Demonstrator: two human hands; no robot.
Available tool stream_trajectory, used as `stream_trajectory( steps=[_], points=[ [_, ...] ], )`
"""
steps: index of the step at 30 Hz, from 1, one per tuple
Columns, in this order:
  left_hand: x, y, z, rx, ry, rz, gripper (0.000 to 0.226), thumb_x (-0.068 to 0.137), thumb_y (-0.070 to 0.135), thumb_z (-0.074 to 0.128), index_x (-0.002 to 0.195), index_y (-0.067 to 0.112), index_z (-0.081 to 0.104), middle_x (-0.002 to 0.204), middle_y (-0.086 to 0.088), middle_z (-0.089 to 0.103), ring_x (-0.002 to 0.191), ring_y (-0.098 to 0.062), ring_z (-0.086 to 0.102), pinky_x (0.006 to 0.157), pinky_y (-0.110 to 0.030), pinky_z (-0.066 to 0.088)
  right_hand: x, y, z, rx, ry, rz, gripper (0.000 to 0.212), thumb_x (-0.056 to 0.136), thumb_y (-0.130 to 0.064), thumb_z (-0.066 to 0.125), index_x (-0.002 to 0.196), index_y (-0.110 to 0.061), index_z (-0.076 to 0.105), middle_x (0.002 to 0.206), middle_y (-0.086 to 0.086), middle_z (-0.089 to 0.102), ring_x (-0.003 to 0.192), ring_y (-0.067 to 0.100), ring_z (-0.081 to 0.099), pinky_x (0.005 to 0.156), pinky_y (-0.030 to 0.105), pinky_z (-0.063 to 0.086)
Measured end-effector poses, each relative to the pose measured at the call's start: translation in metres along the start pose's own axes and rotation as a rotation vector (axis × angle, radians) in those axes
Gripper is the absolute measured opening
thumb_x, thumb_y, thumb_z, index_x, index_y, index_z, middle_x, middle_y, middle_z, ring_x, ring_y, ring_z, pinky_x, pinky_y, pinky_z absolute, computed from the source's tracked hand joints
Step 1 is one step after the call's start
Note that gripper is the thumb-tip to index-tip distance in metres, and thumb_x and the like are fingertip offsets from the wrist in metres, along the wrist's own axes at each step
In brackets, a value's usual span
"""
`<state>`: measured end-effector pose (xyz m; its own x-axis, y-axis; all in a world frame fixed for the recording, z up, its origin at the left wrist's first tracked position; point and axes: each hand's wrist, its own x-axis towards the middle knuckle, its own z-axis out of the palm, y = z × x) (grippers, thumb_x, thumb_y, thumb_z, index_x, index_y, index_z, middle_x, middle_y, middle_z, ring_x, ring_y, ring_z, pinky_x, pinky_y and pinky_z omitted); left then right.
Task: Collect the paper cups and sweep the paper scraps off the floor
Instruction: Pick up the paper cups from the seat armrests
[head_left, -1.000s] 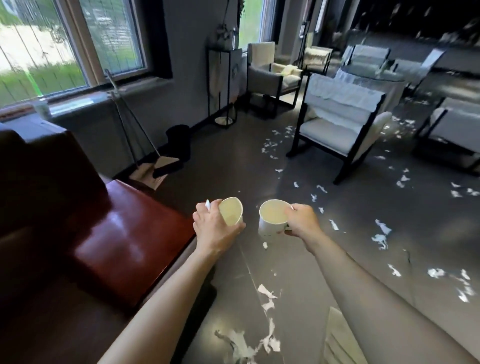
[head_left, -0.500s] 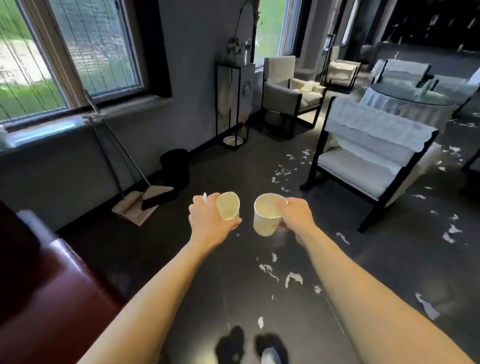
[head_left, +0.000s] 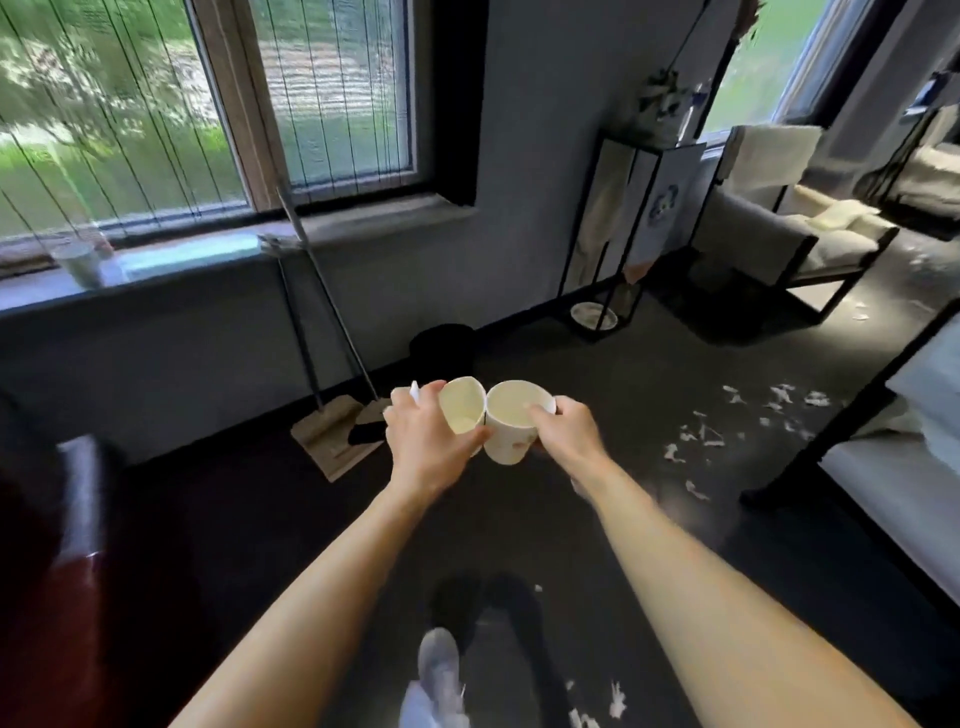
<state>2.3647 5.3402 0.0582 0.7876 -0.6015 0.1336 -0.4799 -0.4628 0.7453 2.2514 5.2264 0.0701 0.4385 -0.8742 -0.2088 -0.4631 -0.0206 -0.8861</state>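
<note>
My left hand (head_left: 426, 441) grips a white paper cup (head_left: 462, 405), and a small white scrap sticks up by its fingers. My right hand (head_left: 566, 431) holds a second white paper cup (head_left: 511, 421) by the rim. The two cups touch side by side in front of me, above the dark floor. White paper scraps (head_left: 701, 434) lie scattered on the floor to the right, and a few more scraps (head_left: 597, 709) lie near my feet. A broom (head_left: 332, 306) and a dustpan (head_left: 337, 441) lean against the wall under the window. A black bin (head_left: 441, 348) stands just beyond the cups.
A dark red sofa (head_left: 67, 571) fills the left edge. A tall black-framed stand (head_left: 623, 234) is by the wall. White armchairs stand at the back right (head_left: 789, 228) and at the right edge (head_left: 893, 478). A cup (head_left: 83, 265) sits on the windowsill.
I have walked forward toward the wall, so the bin, broom and dustpan are closer. My hands came together and the two cups now touch.
</note>
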Motion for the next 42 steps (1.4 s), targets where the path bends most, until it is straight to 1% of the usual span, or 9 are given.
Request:
stream_trajectory(
  steps=[6,10,14,20,24,27,37,40,42],
  points=[
    [0.175,0.002,0.037,0.016,-0.004,-0.005,0.079,0.072,0.051,0.075,0.136,0.019,0.043,0.129,-0.011,0.034,0.117,-0.029,0.033,0.1,-0.036,0.029,0.161,-0.053,0.028,0.069,-0.128,-0.041,0.035,0.085,-0.038,0.066,0.109,-0.015,0.059,0.1,-0.001,0.062,0.089,0.01,0.059,0.069,0.026,0.05],
    [0.265,0.001,0.052,0.047,-0.029,-0.038,0.076,0.074,0.052,0.072,0.136,0.02,0.044,0.13,-0.01,0.034,0.116,-0.028,0.032,0.101,-0.035,0.03,0.248,-0.085,0.04,0.052,-0.242,-0.011,0.046,0.079,-0.046,0.072,0.112,-0.018,0.056,0.104,-0.003,0.062,0.095,0.01,0.06,0.076,0.029,0.054],
    [0.342,-0.019,0.077,0.083,-0.04,-0.122,0.077,0.074,0.053,0.07,0.137,0.02,0.042,0.134,-0.01,0.032,0.119,-0.028,0.031,0.102,-0.036,0.028,0.333,-0.102,0.067,-0.002,-0.397,0.015,0.058,0.072,-0.051,0.076,0.116,-0.023,0.051,0.105,-0.008,0.061,0.094,0.006,0.058,0.066,0.023,0.049],
    [0.453,-0.062,0.114,0.097,-0.005,-0.302,0.08,0.07,0.055,0.071,0.136,0.021,0.042,0.131,-0.008,0.032,0.12,-0.027,0.029,0.097,-0.03,0.028,0.463,-0.121,0.129,0.026,-0.565,-0.062,0.03,0.074,-0.021,0.082,0.088,-0.029,0.057,0.085,-0.012,0.063,0.065,-0.011,0.061,0.047,0.007,0.042],
    [0.522,-0.077,0.137,0.121,-0.008,-0.38,0.085,0.064,0.062,0.068,0.134,0.022,0.042,0.13,-0.008,0.032,0.117,-0.027,0.03,0.092,-0.028,0.026,0.541,-0.132,0.157,-0.013,-0.582,-0.045,0.064,0.072,-0.026,0.084,0.122,-0.016,0.045,0.109,-0.003,0.059,0.09,0.006,0.058,0.061,0.012,0.044],
    [0.556,-0.092,0.155,0.163,-0.017,-0.448,0.077,0.072,0.052,0.072,0.136,0.021,0.042,0.133,-0.01,0.033,0.12,-0.029,0.031,0.099,-0.034,0.03,0.591,-0.128,0.166,-0.049,-0.598,0.001,0.073,0.072,-0.032,0.083,0.13,-0.014,0.044,0.116,0.001,0.06,0.1,0.014,0.06,0.069,0.018,0.046],
    [0.654,-0.171,0.229,0.242,-0.151,-0.607,0.077,0.078,0.056,0.065,0.14,0.019,0.037,0.134,-0.009,0.034,0.121,-0.026,0.035,0.1,-0.033,0.031,0.725,-0.062,0.202,-0.129,-0.574,0.201,0.063,0.076,-0.033,0.079,0.126,-0.015,0.045,0.115,0.001,0.058,0.101,0.012,0.059,0.074,0.022,0.05],
    [0.684,-0.198,0.263,0.225,-0.195,-0.606,0.076,0.079,0.054,0.066,0.139,0.018,0.037,0.134,-0.009,0.033,0.121,-0.026,0.036,0.099,-0.034,0.033,0.759,-0.042,0.23,-0.129,-0.543,0.216,0.06,0.077,-0.034,0.079,0.123,-0.019,0.042,0.112,-0.004,0.057,0.096,0.007,0.058,0.066,0.015,0.047],
    [0.701,-0.217,0.291,0.228,-0.231,-0.601,0.075,0.08,0.051,0.066,0.139,0.016,0.037,0.134,-0.012,0.034,0.121,-0.029,0.037,0.098,-0.034,0.034,0.784,-0.024,0.254,-0.16,-0.538,0.183,0.056,0.077,-0.032,0.08,0.121,-0.012,0.051,0.112,0.003,0.063,0.099,0.014,0.062,0.075,0.026,0.054]
  ],
)
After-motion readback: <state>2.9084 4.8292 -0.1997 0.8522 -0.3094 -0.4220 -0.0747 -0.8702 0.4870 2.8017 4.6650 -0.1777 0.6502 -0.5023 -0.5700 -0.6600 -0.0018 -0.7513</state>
